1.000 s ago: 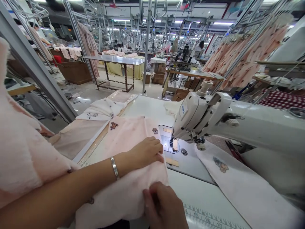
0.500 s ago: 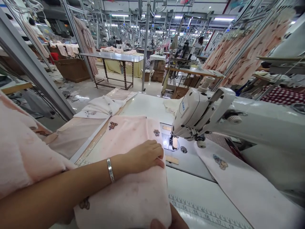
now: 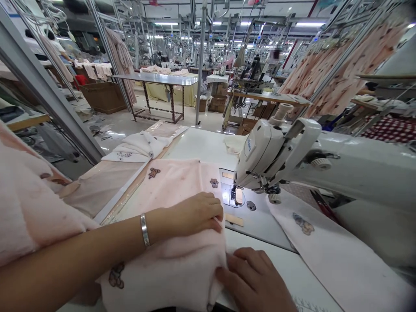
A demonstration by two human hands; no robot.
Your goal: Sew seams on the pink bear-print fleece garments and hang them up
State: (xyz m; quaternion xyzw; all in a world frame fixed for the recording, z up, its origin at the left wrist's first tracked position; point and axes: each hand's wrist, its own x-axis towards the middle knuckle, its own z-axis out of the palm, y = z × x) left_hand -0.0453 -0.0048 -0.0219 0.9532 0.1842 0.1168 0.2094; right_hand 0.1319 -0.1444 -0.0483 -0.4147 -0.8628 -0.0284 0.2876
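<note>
A pale pink fleece fabric piece (image 3: 175,182) with bear prints lies on the sewing table in front of me. My left hand (image 3: 196,213), a silver bracelet on its wrist, rests across it with fingers curled closed on its right edge. Lower down, my right hand (image 3: 256,277) pinches the same edge between thumb and fingers. Just right of the cloth are the needle and presser foot (image 3: 234,194) of a white sewing machine (image 3: 263,151); the fabric edge lies beside them, apart from the foot.
A second pale fleece piece (image 3: 325,234) lies right of the machine bed, near dark-red-handled scissors (image 3: 321,203). Folded white cloth (image 3: 136,145) sits at the table's left. More pink fleece (image 3: 29,195) bulges at far left. A metal post (image 3: 58,91) rises behind it.
My right hand has come up from the bottom edge of the view onto the fabric's right edge. The lower cloth has bunched and lifted somewhat. My left hand stays almost where it was.
</note>
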